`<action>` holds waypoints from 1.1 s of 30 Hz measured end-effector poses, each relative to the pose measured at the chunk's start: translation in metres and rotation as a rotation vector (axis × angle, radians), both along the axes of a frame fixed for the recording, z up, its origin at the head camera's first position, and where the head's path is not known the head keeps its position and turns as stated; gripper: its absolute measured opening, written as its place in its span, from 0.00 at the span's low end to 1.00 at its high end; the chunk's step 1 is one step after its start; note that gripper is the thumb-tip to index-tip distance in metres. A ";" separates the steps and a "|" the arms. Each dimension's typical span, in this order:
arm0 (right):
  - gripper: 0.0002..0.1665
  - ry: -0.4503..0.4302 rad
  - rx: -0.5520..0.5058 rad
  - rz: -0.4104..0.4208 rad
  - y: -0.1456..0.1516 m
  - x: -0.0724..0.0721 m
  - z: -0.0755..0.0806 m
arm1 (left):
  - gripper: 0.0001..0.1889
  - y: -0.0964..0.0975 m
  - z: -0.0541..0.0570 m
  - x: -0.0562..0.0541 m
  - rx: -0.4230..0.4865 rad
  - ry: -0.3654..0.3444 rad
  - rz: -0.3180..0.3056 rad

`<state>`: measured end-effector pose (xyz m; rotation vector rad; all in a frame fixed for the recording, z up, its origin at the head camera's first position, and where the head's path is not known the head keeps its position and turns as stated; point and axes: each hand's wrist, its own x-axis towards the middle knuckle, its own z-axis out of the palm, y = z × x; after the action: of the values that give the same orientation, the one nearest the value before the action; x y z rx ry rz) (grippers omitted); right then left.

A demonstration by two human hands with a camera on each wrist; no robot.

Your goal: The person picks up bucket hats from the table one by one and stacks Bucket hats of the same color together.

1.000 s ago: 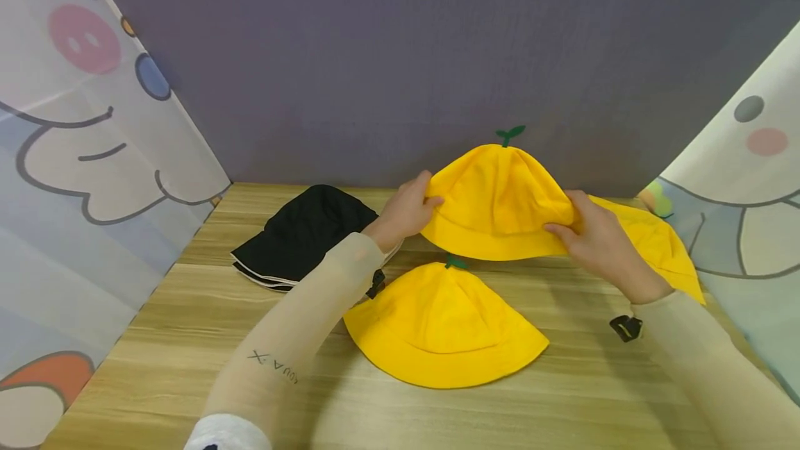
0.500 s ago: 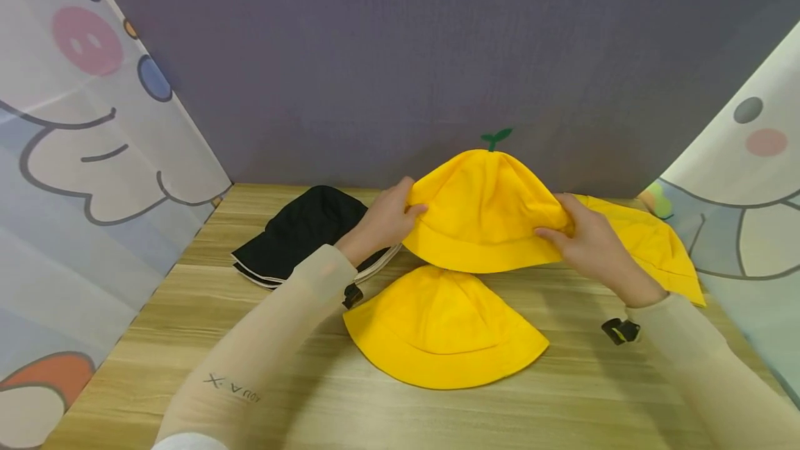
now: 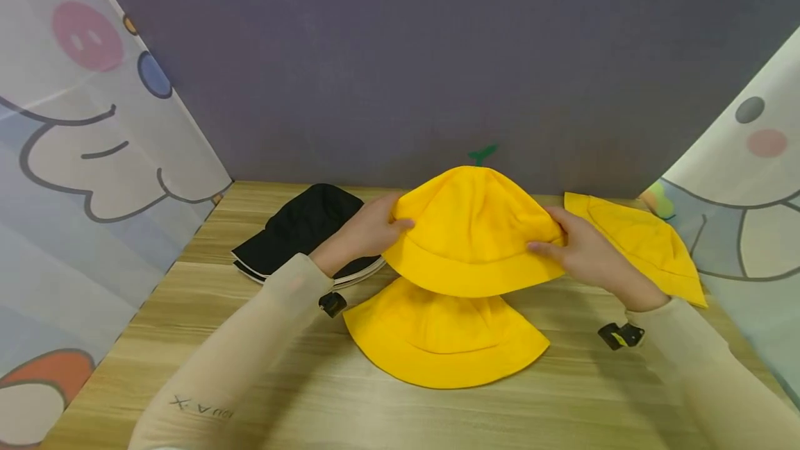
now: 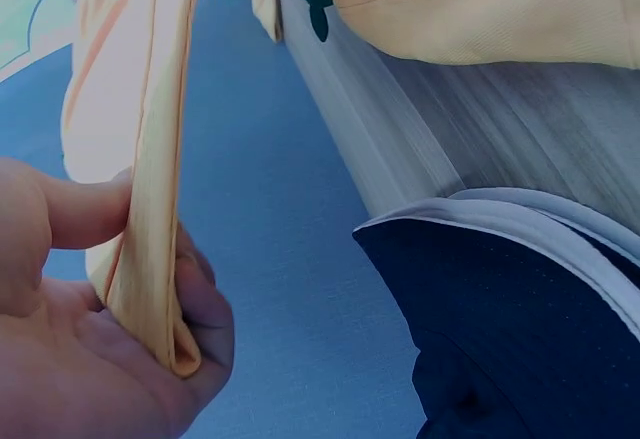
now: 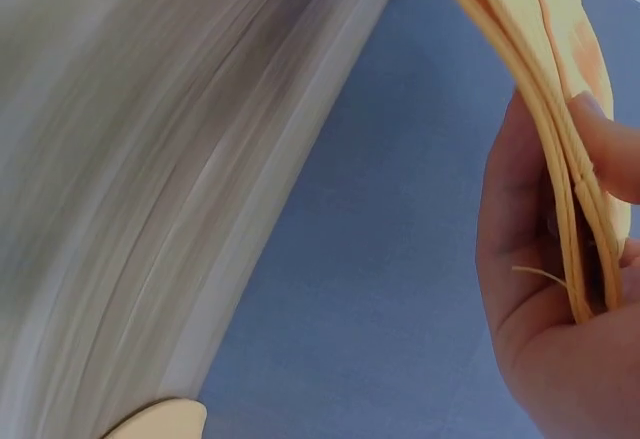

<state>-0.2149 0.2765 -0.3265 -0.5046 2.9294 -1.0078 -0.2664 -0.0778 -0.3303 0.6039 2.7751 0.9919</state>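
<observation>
Between both hands hangs a yellow bucket hat (image 3: 471, 228) with a green sprout on its crown. My left hand (image 3: 369, 228) pinches its left side, thumb in front and fingers behind; the left wrist view shows the brim (image 4: 155, 159) between them. On the other side my right hand (image 3: 584, 245) grips the brim edge (image 5: 560, 149), thumb in front. Directly below, a second yellow bucket hat (image 3: 446, 346) lies on the table, its top hidden behind the held hat. In the left wrist view that lower hat's green sprout (image 4: 315, 4) shows.
Stacked black bucket hats (image 3: 306, 228) with pale trim lie at the back left of the wooden table (image 3: 206, 311). Another yellow hat (image 3: 650, 238) lies at the back right, behind my right hand. A grey panel (image 3: 437, 54) stands along the table's back edge, with cartoon-print cloths on both sides.
Both hands have brought the held yellow hat left and downward, so it now overlaps the crown of the lower yellow hat. The lower hat, the black hats and the right-hand hat stay put.
</observation>
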 end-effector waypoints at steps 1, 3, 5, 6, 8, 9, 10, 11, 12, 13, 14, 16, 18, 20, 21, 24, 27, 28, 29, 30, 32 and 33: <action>0.35 -0.015 -0.008 0.009 -0.001 0.001 0.000 | 0.21 -0.002 0.000 0.001 -0.005 -0.012 -0.001; 0.35 -0.044 -0.015 0.018 -0.002 0.002 -0.001 | 0.20 -0.005 0.001 0.004 -0.015 -0.032 -0.005; 0.34 -0.058 -0.013 0.032 -0.003 0.003 -0.003 | 0.19 -0.007 0.001 0.007 -0.024 -0.063 -0.007; 0.33 -0.064 -0.009 0.038 -0.003 0.003 -0.004 | 0.19 -0.008 0.002 0.009 -0.031 -0.078 -0.006; 0.32 -0.067 -0.005 0.056 -0.005 0.004 -0.006 | 0.19 -0.011 0.002 0.013 -0.051 -0.106 -0.006; 0.32 -0.070 -0.003 0.063 -0.006 0.005 -0.006 | 0.18 -0.012 0.002 0.015 -0.059 -0.121 -0.007; 0.32 -0.073 -0.008 0.073 -0.006 0.006 -0.007 | 0.19 -0.013 0.002 0.017 -0.071 -0.131 -0.006; 0.31 -0.078 -0.012 0.083 -0.007 0.007 -0.007 | 0.19 -0.014 0.002 0.019 -0.081 -0.138 -0.009; 0.30 -0.085 -0.016 0.093 -0.008 0.007 -0.007 | 0.19 -0.016 0.002 0.020 -0.089 -0.145 -0.015; 0.29 -0.094 -0.026 0.108 -0.009 0.008 -0.008 | 0.20 -0.018 0.001 0.022 -0.098 -0.151 -0.023; 0.29 -0.100 -0.032 0.122 -0.010 0.009 -0.008 | 0.19 -0.019 0.001 0.023 -0.104 -0.159 -0.028; 0.29 -0.105 -0.036 0.154 -0.011 0.009 -0.009 | 0.19 -0.022 0.001 0.026 -0.113 -0.176 -0.043; 0.29 -0.113 -0.029 0.173 -0.012 0.010 -0.010 | 0.18 -0.025 0.000 0.028 -0.125 -0.194 -0.060; 0.31 -0.112 -0.006 0.181 -0.012 0.011 -0.011 | 0.17 -0.027 -0.001 0.030 -0.137 -0.208 -0.071; 0.31 -0.117 0.009 0.181 -0.012 0.012 -0.011 | 0.17 -0.029 -0.002 0.031 -0.145 -0.211 -0.076; 0.32 -0.138 0.040 0.184 -0.012 0.013 -0.013 | 0.17 -0.032 -0.003 0.034 -0.159 -0.227 -0.089; 0.34 -0.160 0.037 0.218 -0.013 0.016 -0.015 | 0.18 -0.034 -0.003 0.037 -0.168 -0.250 -0.099; 0.35 -0.166 0.033 0.229 -0.014 0.017 -0.016 | 0.18 -0.035 -0.004 0.038 -0.171 -0.260 -0.106; 0.35 -0.173 0.026 0.240 -0.014 0.018 -0.017 | 0.18 -0.035 -0.004 0.039 -0.175 -0.268 -0.111; 0.35 -0.175 0.022 0.252 -0.014 0.018 -0.018 | 0.18 -0.036 -0.004 0.040 -0.180 -0.276 -0.118; 0.36 -0.187 0.024 0.265 -0.015 0.019 -0.020 | 0.17 -0.037 -0.006 0.042 -0.188 -0.295 -0.130; 0.37 -0.200 0.024 0.267 -0.016 0.020 -0.021 | 0.18 -0.038 -0.006 0.043 -0.195 -0.302 -0.133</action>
<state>-0.1949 0.2605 -0.3471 -0.7243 2.6100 -0.9287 -0.2237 -0.1158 -0.3367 0.5511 2.4910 0.7076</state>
